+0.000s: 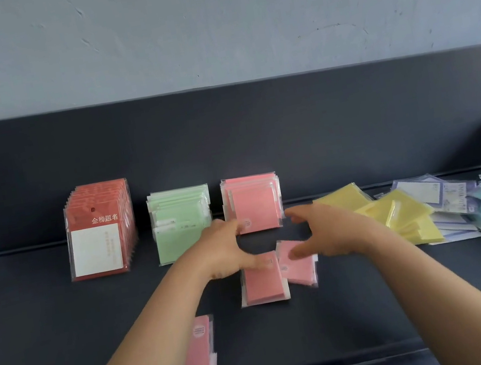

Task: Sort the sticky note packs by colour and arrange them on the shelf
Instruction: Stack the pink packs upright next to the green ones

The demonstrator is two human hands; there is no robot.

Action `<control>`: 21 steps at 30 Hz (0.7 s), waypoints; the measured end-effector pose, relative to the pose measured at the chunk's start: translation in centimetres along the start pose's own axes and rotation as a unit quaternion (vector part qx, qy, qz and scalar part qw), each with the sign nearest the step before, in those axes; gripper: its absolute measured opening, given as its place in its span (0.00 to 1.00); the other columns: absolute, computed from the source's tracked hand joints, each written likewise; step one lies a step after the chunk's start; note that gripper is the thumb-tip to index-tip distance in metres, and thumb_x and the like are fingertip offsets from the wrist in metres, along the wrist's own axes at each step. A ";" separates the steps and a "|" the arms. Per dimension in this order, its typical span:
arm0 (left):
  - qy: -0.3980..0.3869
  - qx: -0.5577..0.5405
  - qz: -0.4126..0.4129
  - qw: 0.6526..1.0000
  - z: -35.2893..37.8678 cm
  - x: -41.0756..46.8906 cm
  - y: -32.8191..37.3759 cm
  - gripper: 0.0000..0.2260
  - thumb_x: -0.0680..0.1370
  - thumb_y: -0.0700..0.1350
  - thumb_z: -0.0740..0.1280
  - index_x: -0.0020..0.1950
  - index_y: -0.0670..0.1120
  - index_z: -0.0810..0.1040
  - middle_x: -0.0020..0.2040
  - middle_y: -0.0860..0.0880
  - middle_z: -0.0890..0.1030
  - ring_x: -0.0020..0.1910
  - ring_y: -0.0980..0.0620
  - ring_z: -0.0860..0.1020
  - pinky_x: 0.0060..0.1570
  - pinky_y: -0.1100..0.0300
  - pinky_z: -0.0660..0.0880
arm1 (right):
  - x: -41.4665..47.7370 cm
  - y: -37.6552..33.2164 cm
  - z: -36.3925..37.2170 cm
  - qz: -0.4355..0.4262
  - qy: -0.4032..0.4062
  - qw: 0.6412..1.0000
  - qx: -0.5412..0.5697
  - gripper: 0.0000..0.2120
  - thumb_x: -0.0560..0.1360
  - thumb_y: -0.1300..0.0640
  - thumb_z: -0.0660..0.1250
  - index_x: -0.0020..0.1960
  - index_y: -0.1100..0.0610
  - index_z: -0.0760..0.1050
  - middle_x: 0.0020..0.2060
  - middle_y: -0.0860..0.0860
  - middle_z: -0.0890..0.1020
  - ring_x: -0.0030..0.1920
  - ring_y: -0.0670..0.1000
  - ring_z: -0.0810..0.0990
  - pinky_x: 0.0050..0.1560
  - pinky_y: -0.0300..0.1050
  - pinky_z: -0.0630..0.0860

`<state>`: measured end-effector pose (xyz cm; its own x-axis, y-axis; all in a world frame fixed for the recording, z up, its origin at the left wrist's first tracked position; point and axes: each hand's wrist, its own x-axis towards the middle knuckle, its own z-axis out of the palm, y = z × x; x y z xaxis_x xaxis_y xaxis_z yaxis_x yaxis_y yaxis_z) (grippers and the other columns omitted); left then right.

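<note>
Pink pack (264, 283) lies flat on shelf (65, 323), frame centre, long axis away from camera, just under left hand (228, 248); tilted second pink pack (299, 265) under right hand (324, 232). Both hands cupped half-open, gripping nothing. Pink stack (254, 205) stands just behind.

The middle row of packs (254, 204) stands on the shelf (65, 323): a second row (182, 224) just left, a third row (99, 231) farther left, two flat packs (264, 283) before it, a heap (397, 213) to its right.
</note>
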<state>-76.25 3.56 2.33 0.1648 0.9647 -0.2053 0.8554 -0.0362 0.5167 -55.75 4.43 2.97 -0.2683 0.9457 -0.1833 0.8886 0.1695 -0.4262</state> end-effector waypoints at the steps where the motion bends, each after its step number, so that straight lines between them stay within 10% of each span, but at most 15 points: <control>1: -0.036 0.053 -0.011 0.998 0.2 -0.5 -0.1 0.41 0.64 0.60 0.78 0.73 0.52 0.66 0.69 0.52 0.65 0.66 0.51 0.69 0.66 0.53 0.69 | -0.8 0.1 0.3 0.002 -0.022 0.999 -0.024 0.42 0.69 0.47 0.74 0.77 0.50 0.57 0.72 0.48 0.67 0.69 0.51 0.69 0.66 0.47 0.69; 9: -0.005 -0.086 0.023 0.996 1.8 -2.4 -1.3 0.27 0.67 0.47 0.79 0.58 0.54 0.67 0.51 0.55 0.78 0.48 0.56 0.77 0.47 0.59 0.75 | -2.9 0.3 2.4 0.015 0.030 0.999 -0.006 0.41 0.65 0.50 0.77 0.72 0.50 0.61 0.62 0.48 0.66 0.57 0.52 0.71 0.58 0.51 0.74; 21: 0.109 -0.270 0.055 0.955 3.8 -4.5 -1.7 0.13 0.74 0.45 0.74 0.54 0.51 0.73 0.53 0.55 0.80 0.51 0.56 0.79 0.54 0.52 0.79 | -4.3 -0.8 5.0 -0.056 0.119 0.900 0.416 0.14 0.75 0.71 0.64 0.54 0.55 0.78 0.47 0.50 0.85 0.47 0.49 0.84 0.50 0.45 0.80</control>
<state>-76.56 -1.69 -0.75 0.0825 0.9963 0.0237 0.4503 -0.0585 0.8910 -57.19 -1.19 -0.31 -0.1643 0.9849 0.0545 0.2473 0.0946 -0.9643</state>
